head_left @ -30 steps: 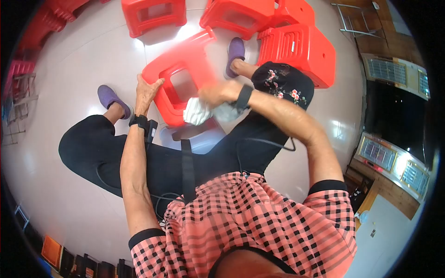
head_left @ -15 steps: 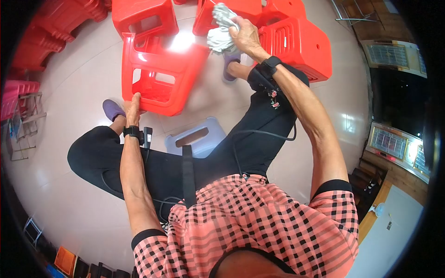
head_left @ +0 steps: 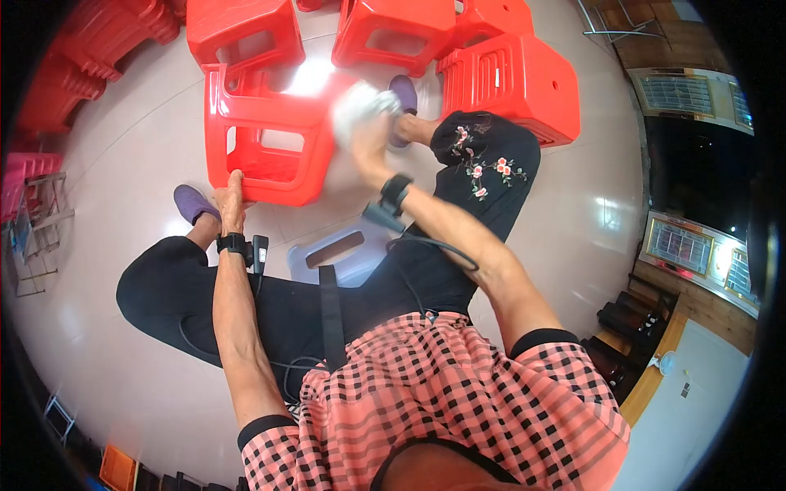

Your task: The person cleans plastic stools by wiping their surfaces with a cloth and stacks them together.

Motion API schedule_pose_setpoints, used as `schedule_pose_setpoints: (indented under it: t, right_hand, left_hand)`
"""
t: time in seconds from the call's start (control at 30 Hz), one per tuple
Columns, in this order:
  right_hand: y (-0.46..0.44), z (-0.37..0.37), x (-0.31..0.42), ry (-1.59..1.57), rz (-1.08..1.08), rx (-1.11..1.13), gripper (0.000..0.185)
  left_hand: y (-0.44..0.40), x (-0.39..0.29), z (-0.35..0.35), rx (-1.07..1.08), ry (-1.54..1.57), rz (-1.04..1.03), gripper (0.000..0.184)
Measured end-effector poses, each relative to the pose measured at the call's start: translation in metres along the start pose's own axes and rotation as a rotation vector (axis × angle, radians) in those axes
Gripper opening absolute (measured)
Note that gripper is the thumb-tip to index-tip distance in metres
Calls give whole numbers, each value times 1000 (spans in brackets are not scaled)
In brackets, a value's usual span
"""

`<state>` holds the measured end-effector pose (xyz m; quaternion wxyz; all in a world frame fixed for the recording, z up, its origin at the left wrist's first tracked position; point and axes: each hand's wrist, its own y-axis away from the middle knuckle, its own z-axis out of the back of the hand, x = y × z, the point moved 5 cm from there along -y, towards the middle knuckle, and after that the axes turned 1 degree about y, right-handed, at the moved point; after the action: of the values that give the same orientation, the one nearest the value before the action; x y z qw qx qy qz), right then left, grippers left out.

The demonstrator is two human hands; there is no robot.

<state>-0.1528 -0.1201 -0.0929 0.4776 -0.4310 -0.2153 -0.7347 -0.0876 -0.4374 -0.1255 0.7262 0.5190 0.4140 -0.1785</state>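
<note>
A red plastic stool (head_left: 274,110) is tilted in front of me, its side with an opening toward me. My left hand (head_left: 232,200) grips the lower left edge of that stool, with fingers wrapped on its rim. In my right hand (head_left: 370,139) is a whitish cloth (head_left: 357,110), blurred by motion, at the stool's right side. Whether the cloth touches the stool is hard to tell. Below the stool, between my legs, a pale blue plastic stool (head_left: 348,252) is partly hidden by my thighs.
More red stools (head_left: 516,90) stand at the front and front right, and stacked red ones (head_left: 115,37) at the far left. A pink item (head_left: 29,176) and a metal rack (head_left: 41,229) are at the left. At right is a white-topped table (head_left: 696,401).
The red stool has been turned from its earlier angle and shifted left. My right hand with the cloth went up and right, then came back down and left to the stool.
</note>
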Motion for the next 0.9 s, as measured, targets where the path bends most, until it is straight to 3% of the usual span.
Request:
schedule_pose_setpoints:
  t: [0.07,0.1,0.13,0.17,0.33,0.43,0.47,0.5,0.57,0.6,0.67,0.77,0.8,0.83,0.9]
  right_hand:
    - [57,10,39,-78,83,326,54]
    - [78,6,43,130,-49,569,52]
    - [95,1,52,246,10,796,35]
    - [113,-6,55,293,150,958,33]
    - [120,-30,56,207,296,1277,28]
    - [90,-29,82,93,104,1210,27]
    - [79,-30,89,-3,63,1124,26]
    - [68,-35,96,-48,-13,1041,25]
    - [51,-42,110,-154,-167,883,25]
    - [45,-42,112,-206,-199,916,26]
    - [35,-53,115,-319,-264,1008,28]
    - [18,-65,106,133,162,901,34]
    - [23,-78,92,256,418,778,42]
    - [34,-81,96,324,505,835,41]
    - [58,-73,104,469,677,931,41]
  left_hand:
    - [0,1,3,-26,5,4,55]
    - [0,0,0,-47,-2,10,57]
    - [-3,1,-3,-64,-4,12,59]
    - [-6,2,-4,-48,-5,-1,62]
    - [-8,10,1,102,22,61,83]
    - [-8,44,-12,150,253,349,91]
    - [-10,55,-22,313,253,482,89]
    - [13,36,-44,520,406,525,76]
    - [37,4,-69,645,492,303,65]
    - [51,-4,-71,649,554,389,52]
    - [46,-18,-60,554,417,285,45]
    - [21,-37,-24,365,408,144,37]
    - [31,-63,-14,282,471,91,36]
    - [45,-92,-4,201,532,40,36]
    - [51,-123,17,259,612,-105,35]
